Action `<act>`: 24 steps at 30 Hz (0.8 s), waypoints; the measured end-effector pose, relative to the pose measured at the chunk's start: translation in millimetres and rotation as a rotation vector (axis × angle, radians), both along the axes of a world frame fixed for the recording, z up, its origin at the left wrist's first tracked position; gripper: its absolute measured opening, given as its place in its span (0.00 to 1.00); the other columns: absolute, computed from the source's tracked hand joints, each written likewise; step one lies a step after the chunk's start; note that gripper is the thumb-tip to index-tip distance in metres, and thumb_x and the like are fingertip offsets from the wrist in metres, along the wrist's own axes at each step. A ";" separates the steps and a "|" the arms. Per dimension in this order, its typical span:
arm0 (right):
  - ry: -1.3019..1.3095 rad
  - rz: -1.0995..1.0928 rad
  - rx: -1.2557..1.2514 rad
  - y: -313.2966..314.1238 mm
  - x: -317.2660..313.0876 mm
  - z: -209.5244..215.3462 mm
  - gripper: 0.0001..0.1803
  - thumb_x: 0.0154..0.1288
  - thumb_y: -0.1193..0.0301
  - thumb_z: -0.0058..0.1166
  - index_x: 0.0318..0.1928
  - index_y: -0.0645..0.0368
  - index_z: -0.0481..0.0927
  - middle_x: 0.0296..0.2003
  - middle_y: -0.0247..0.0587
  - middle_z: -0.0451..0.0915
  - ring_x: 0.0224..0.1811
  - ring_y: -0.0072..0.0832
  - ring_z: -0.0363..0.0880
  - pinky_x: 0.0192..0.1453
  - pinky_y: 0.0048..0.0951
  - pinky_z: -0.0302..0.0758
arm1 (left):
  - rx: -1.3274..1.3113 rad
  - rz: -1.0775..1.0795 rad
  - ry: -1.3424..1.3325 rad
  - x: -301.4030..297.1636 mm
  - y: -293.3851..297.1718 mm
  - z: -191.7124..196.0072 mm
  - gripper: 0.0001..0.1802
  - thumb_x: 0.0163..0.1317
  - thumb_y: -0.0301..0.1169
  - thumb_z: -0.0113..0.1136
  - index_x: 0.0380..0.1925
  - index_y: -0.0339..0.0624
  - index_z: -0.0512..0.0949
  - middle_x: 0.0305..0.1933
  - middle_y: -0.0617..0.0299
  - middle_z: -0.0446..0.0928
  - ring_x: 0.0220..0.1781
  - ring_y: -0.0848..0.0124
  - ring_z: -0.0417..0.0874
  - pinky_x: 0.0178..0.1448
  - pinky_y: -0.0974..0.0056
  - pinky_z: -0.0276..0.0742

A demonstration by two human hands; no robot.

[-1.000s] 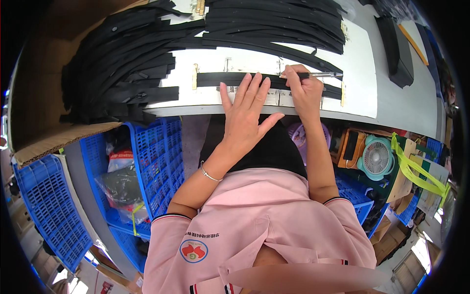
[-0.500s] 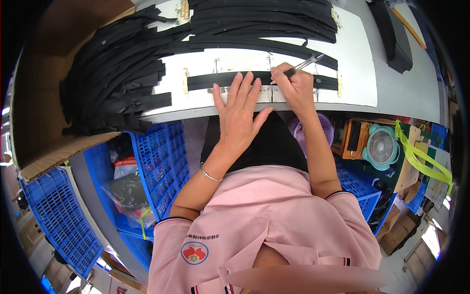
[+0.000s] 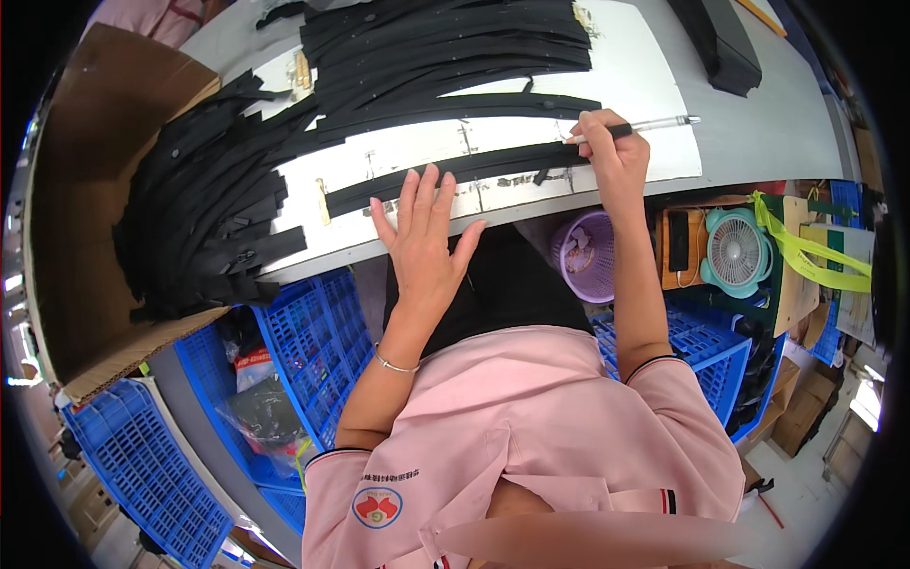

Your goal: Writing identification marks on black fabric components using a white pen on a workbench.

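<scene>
A long black strip [image 3: 455, 175] lies along the near edge of a white board [image 3: 654, 76] on the table. My left hand [image 3: 424, 237] rests flat on that strip with its fingers spread, near the strip's middle. At the strip's right end my right hand [image 3: 611, 156] grips a pen [image 3: 654, 124], whose tip points down at the strip. Behind the strip, several more black strips [image 3: 455, 47] lie stacked across the board.
A large heap of black strips [image 3: 204, 218] spills over a cardboard sheet [image 3: 85, 209] on the left. Blue plastic crates [image 3: 313, 341] stand under the table, with a purple basket [image 3: 583, 256] and a small teal fan [image 3: 737, 254] to the right.
My right hand with the pen has slid to the right along the strip. My left hand has stayed flat on the strip. The view has shifted slightly.
</scene>
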State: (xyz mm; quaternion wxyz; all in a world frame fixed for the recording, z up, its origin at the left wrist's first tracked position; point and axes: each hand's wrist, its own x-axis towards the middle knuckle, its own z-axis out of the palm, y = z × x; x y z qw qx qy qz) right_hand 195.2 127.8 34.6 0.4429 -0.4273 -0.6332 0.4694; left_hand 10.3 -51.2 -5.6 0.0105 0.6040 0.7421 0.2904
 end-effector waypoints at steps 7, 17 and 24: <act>-0.018 0.034 -0.037 17.7 15.5 -31.9 0.14 0.76 0.68 0.58 0.33 0.63 0.85 0.24 0.29 0.79 0.27 0.13 0.71 0.31 0.20 0.65 | 0.052 0.025 -0.070 11.3 10.8 6.9 0.32 0.62 0.43 0.73 0.64 0.41 0.78 0.72 0.54 0.73 0.78 0.55 0.67 0.82 0.35 0.40; -0.059 0.051 0.015 13.9 14.4 -26.1 0.11 0.75 0.73 0.59 0.35 0.69 0.84 0.28 0.33 0.85 0.31 0.15 0.77 0.36 0.21 0.74 | 0.225 -0.205 -0.228 61.1 101.1 7.7 0.15 0.58 0.29 0.72 0.45 0.39 0.85 0.51 0.59 0.82 0.56 0.59 0.78 0.74 0.44 0.62; -0.096 0.047 0.035 14.3 13.3 -26.0 0.12 0.75 0.72 0.58 0.35 0.69 0.83 0.27 0.34 0.84 0.29 0.15 0.75 0.33 0.21 0.72 | 0.246 -0.166 -0.223 62.5 110.5 3.0 0.10 0.57 0.26 0.72 0.40 0.37 0.87 0.49 0.58 0.82 0.54 0.58 0.78 0.67 0.49 0.67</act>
